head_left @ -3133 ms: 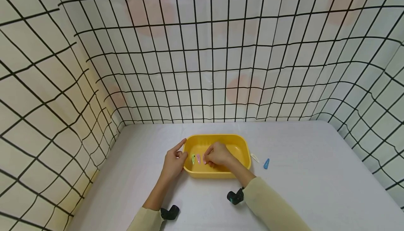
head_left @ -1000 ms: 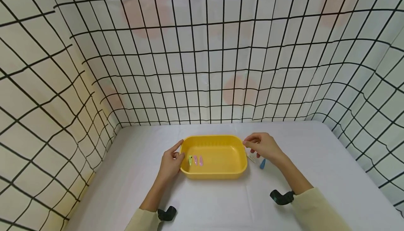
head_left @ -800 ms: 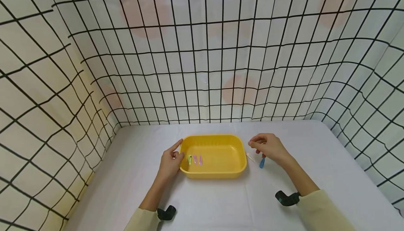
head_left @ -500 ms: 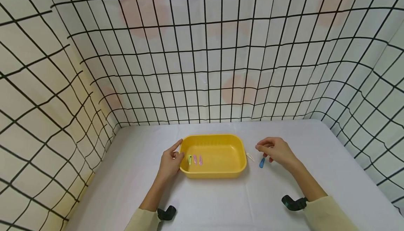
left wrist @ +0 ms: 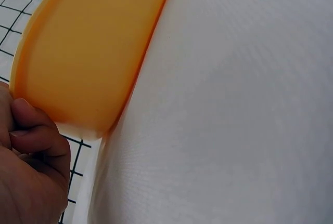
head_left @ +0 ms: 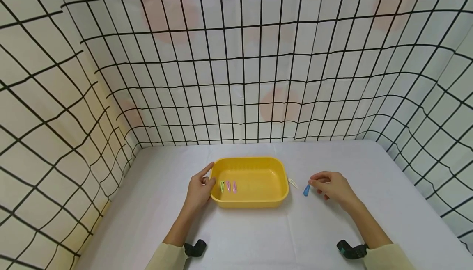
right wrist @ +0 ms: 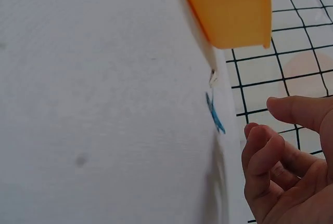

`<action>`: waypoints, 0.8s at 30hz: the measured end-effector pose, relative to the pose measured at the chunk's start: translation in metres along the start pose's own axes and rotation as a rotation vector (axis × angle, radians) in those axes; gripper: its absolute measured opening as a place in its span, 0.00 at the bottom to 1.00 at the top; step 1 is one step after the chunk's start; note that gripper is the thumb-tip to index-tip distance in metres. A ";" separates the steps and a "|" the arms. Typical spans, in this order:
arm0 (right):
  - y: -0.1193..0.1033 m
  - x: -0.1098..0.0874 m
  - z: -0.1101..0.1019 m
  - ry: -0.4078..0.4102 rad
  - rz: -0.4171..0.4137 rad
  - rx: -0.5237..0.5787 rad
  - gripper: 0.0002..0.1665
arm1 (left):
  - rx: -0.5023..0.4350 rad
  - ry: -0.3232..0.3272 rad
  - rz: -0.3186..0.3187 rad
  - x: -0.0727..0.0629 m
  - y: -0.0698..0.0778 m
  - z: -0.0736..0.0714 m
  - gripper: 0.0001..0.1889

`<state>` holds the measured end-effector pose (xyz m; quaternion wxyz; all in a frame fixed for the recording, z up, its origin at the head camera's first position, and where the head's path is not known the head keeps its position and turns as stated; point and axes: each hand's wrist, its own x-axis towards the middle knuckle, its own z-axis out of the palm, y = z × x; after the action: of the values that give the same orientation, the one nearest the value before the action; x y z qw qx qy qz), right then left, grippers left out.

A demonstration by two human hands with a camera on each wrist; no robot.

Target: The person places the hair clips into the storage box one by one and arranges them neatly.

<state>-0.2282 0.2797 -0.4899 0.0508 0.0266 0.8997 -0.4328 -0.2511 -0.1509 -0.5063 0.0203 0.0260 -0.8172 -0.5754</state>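
Observation:
My left hand (head_left: 199,188) grips the left end of a yellow plastic tray (head_left: 249,205), index finger along the rim; the left wrist view shows its other fingers curled beside the wall. My right hand (head_left: 334,187) is by a blue snap hair clip (head_left: 306,190) on the table; in the right wrist view (right wrist: 214,113) thumb and fingers stand apart with nothing between them. A cream hair clip (head_left: 293,183) lies against the tray's right side. Inside the tray, at left, one green hair clip (head_left: 222,186) and two pink hair clips (head_left: 231,186) lie in a row.
A white cloth covers the table (head_left: 255,237). Behind and at both sides rise white walls with a black grid (head_left: 244,77). Each wrist carries a small black camera (head_left: 351,250).
My right hand set a pink hair clip in the tray, left it, and moved right and nearer to the blue hair clip. My left hand has stayed at the tray's end.

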 end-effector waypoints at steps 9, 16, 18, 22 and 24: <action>0.013 -0.002 0.007 0.007 0.050 -0.002 0.27 | 0.000 0.004 0.018 0.001 -0.002 0.000 0.29; 0.015 -0.005 0.013 -0.005 0.065 0.007 0.24 | -0.009 -0.008 0.002 -0.001 -0.003 0.001 0.30; 0.014 -0.005 0.016 0.005 0.053 -0.004 0.23 | -0.013 -0.008 -0.001 -0.001 -0.002 0.000 0.30; 0.013 -0.004 0.019 0.020 0.031 -0.035 0.22 | -0.012 -0.007 0.005 0.000 -0.001 0.000 0.30; 0.012 -0.004 0.020 0.022 0.020 -0.057 0.23 | -0.011 -0.006 0.006 0.000 0.000 -0.001 0.30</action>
<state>-0.2220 0.2718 -0.5112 0.0459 0.0392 0.9119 -0.4060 -0.2509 -0.1517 -0.5064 0.0195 0.0217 -0.8141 -0.5799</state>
